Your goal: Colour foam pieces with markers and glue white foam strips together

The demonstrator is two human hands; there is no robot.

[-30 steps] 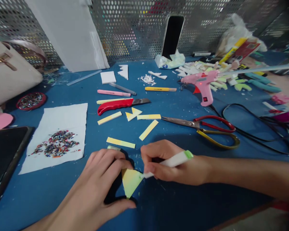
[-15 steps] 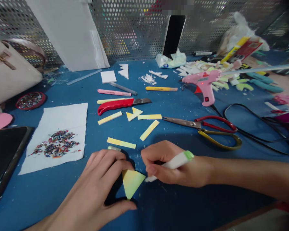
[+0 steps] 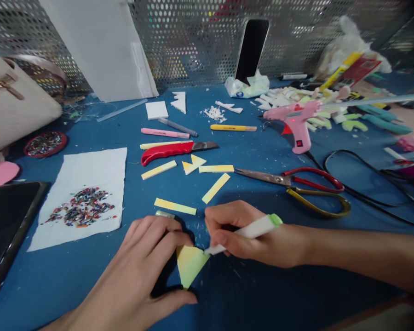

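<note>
A small triangular piece (image 3: 192, 265), yellow fading into green, lies on the blue table at the bottom centre. My left hand (image 3: 148, 262) grips it between thumb and forefinger from the left. In my right hand (image 3: 244, 234) is a white marker (image 3: 255, 230) with a green end, its tip at the piece's upper right corner. Beyond my hands lie yellow strips (image 3: 175, 206), a notched yellow piece (image 3: 193, 164), a red-handled knife (image 3: 169, 151), and scissors (image 3: 290, 179) with red and yellow handles.
A pink glue gun (image 3: 298, 122) with its black cord stands at the right. White paper (image 3: 89, 170) with colourful bits lies left, near a black phone (image 3: 12, 230). Pink (image 3: 165, 133) and yellow (image 3: 232, 128) markers lie farther back. Another phone (image 3: 252, 50) leans against the mesh.
The marker's tip has moved slightly up and left onto the edge of the triangular piece. The whole view has shifted a little.
</note>
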